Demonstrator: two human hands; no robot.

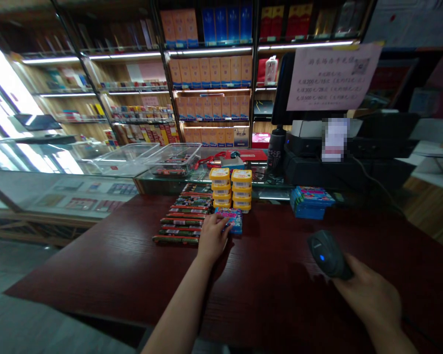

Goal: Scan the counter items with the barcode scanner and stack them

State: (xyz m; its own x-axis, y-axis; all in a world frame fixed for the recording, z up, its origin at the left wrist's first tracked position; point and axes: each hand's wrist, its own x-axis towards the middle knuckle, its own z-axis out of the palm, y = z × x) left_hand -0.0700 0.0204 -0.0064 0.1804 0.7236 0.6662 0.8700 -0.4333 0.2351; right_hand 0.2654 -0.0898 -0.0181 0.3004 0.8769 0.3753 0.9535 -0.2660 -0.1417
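My left hand [213, 239] is on a small blue packet with pink print [237, 222], its fingers curled over the packet's top and left side. Just behind the packet rise two stacks of yellow-lidded tubs [241, 191]. To the left of that hand lies a row of long, thin dark-green and red packs [179, 231]. On the right, above the table, my right hand [371, 290] grips a black barcode scanner [327, 253] by its handle; a blue light shows on it.
A stack of blue boxes [310, 202] sits at the table's back right, before the black till equipment [313, 172]. Clear plastic bins [177, 155] stand on the glass counter behind. The dark-red wooden table [107, 255] ends at the left. Shelves of boxed goods [210, 71] line the wall.
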